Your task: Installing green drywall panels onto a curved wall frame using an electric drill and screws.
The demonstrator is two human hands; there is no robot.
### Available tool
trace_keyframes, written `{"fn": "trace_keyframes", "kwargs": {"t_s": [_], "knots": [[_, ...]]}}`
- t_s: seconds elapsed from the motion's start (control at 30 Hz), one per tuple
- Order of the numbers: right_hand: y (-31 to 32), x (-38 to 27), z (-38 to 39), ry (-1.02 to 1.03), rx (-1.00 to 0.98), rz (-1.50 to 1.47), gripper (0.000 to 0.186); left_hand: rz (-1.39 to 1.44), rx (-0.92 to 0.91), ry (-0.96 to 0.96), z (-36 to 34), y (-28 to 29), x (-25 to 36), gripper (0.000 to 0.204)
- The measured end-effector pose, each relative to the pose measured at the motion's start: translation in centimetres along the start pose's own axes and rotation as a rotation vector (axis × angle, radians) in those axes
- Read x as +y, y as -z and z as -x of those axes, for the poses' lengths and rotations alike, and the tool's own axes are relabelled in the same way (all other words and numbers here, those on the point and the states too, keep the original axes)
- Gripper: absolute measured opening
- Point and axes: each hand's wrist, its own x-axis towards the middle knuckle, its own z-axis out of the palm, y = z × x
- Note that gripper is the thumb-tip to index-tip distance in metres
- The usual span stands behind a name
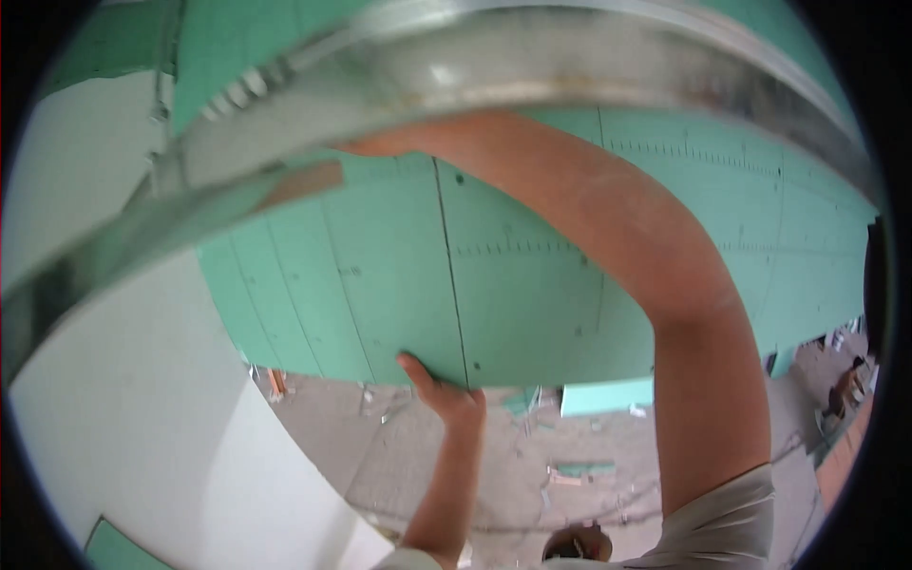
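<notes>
A large green plasterboard sheet [532, 313] spans the middle of the view, marked with thin lines, ruler-like ticks and a dark vertical line. My left hand [449, 394] grips its lower edge near that line, thumb against the face and the other fingers hidden behind it. Across the board my right arm reaches up and to the left. Only a part of my right hand [380, 144] shows near the upper part of the board; its fingers are hidden behind a blurred metal bar [532, 81] close to the camera.
At left stands a white wall [114, 380]. Below, offcuts [584, 468] and scraps litter the grey floor [399, 465]. A pale green board piece [608, 397] lies beneath the sheet. More clutter [845, 389] sits at far right.
</notes>
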Motion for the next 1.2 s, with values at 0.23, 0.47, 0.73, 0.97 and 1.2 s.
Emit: {"fn": "trace_keyframes", "kwargs": {"t_s": [0.23, 0.47, 0.73, 0.97, 1.2], "knots": [[10.9, -9.1, 16.4, -0.021, -0.151, -0.399, 0.05, -0.132, 0.035, 0.19, 0.5, 0.5, 2.1, 0.065], [26.6, -17.9, 36.9, -0.909, -0.31, -1.089, 0.027, -0.421, -0.131, 0.465, 2.0, 1.3, 4.4, 0.078], [32.5, -28.3, 44.9, -1.449, -0.569, -1.084, 0.026, -0.267, -0.039, 0.241, -0.2, 2.3, 1.7, 0.075], [40.6, -34.3, 61.3, -1.144, -2.125, -1.1, 0.042, 0.037, -0.509, 0.52, -5.1, 6.5, 3.8, 0.095], [47.9, -46.9, 69.9, -1.137, -2.046, -0.798, 0.025, -0.464, -0.376, 0.492, 3.7, 12.0, -0.5, 0.113]]}}
